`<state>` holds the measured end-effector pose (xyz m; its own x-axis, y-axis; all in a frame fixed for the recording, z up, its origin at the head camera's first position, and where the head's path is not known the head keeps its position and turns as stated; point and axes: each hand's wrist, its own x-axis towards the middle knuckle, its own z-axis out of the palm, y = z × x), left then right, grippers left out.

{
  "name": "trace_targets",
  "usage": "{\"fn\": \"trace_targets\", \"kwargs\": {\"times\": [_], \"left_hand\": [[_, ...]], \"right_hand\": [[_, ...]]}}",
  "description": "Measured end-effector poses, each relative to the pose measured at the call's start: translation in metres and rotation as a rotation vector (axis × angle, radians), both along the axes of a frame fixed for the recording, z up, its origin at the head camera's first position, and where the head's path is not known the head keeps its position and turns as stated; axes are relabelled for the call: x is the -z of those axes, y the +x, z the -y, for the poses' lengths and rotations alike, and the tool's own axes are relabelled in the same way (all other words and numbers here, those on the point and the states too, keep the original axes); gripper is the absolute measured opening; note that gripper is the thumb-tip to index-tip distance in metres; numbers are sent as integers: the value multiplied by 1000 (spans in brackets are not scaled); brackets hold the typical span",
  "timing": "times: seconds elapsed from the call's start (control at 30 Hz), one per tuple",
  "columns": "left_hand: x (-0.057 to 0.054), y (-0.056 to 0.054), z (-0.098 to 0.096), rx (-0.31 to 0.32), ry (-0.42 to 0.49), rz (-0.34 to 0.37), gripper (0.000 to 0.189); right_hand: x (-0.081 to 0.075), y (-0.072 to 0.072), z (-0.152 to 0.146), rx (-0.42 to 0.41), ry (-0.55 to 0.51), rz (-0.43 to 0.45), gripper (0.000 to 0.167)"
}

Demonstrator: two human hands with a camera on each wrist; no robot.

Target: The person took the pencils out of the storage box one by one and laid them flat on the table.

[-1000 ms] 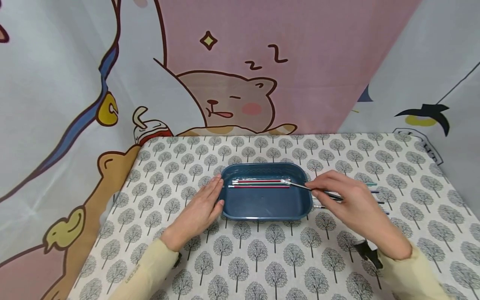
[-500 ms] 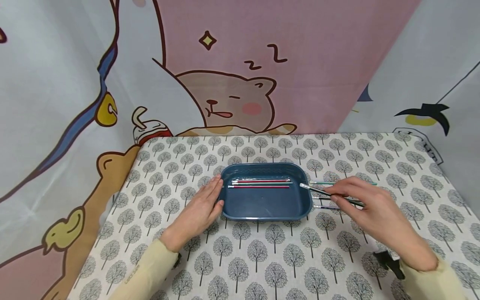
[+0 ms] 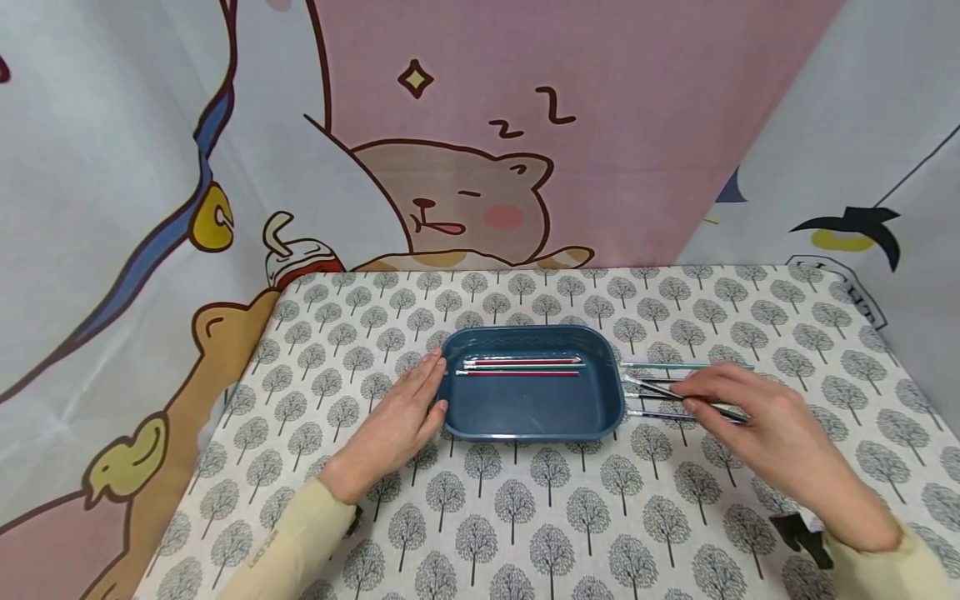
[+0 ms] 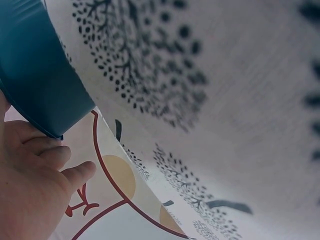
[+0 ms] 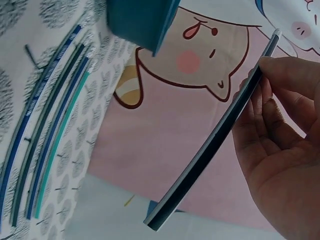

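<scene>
Fingers of the left hand (image 3: 401,417) lie straight against the left end of the blue tray (image 3: 517,437), thumb set a little apart, gripping nothing. Inside the tray, toward its back wall, three pencils (image 3: 525,374) lie side by side, two of them red. Just past the tray's right end, four loose pencils (image 3: 663,366) lie on the bench (image 3: 525,492) in a loose row, teal farthest back, the others blue and dark. Over that row, right of the tray, the right hand (image 3: 772,425) pinches a dark pencil (image 5: 205,147) between thumb and fingertips, its pale tip near the tray's right rim; whether tip and rim touch, the head view does not settle.

With so slim a pinch, the dark pencil could swivel if its tip catches the tray's rim. A low pass could also knock the row beside the tray askew, since the held pencil crosses above it. Should the left hand's support slacken, a bump on the right end might slide the tray.

Left of the tray, the bench edge slants away beyond the left forearm; behind the tray, cloth runs back to the curtain (image 3: 637,125). Room for moving looks best in front of the tray, between the forearms.
</scene>
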<state>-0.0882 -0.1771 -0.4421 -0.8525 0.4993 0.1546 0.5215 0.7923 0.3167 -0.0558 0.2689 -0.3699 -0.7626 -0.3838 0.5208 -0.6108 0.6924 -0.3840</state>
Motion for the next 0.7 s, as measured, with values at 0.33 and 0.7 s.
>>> {"fn": "trace_targets", "kwargs": {"times": [0.33,0.7], "left_hand": [[0,0,0,3,6,-24,63],[0,0,0,4,5,-8,63]], "right_hand": [[17,2,-17,66,51,51,45],[48,0,-32,33,117,89,42]]}}
